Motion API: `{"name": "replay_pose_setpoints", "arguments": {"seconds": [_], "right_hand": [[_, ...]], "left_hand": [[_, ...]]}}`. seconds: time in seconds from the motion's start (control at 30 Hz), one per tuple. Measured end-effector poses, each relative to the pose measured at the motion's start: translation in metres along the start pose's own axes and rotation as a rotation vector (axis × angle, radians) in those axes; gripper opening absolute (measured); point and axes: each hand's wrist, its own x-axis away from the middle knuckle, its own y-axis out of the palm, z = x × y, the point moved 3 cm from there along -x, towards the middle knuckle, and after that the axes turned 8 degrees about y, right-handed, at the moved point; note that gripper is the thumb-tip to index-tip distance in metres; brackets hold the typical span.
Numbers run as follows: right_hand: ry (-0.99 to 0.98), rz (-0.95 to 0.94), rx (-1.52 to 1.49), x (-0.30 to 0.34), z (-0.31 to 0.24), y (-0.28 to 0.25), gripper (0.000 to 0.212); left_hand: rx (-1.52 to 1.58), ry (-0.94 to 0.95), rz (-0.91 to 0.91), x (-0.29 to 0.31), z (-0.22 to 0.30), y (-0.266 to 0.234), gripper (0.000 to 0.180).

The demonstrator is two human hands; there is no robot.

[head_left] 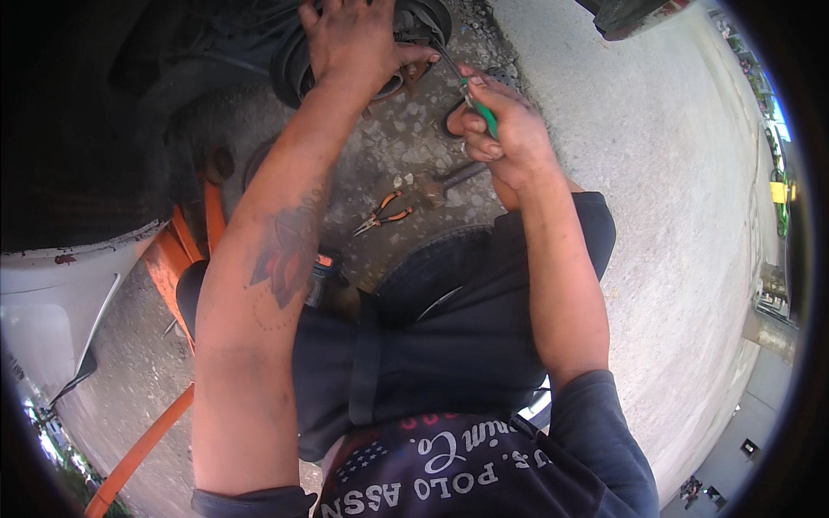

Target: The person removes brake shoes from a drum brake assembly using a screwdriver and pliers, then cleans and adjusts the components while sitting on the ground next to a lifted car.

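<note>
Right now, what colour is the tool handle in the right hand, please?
The handle is green, showing clearly in the head view.

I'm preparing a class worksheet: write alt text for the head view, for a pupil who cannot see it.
A person's right hand grips a green-handled tool, its shaft reaching a round, dark wheel assembly, while the left hand spreads over it. Below, orange-and-black pliers lie on gritty ground.

Pliers (pixel 376 219) on ground (pixel 352 164) between drum (pixel 287 71) and tire (pixel 423 259)
</note>
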Motion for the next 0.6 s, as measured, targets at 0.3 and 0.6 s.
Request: {"name": "replay_pose_setpoints", "arguments": {"seconds": [0.3, 0.6], "right_hand": [[-0.044, -0.004, 0.121, 0.002, -0.012, -0.001, 0.043], [-0.344, 0.300, 0.598, 0.011, -0.012, -0.004, 0.042]], "left_hand": [[-0.038, -0.013, 0.062, 0.001, 0.002, -0.003, 0.095], [-0.025, -0.048, 0.013, -0.003, 0.000, 0.006, 0.095]]}}
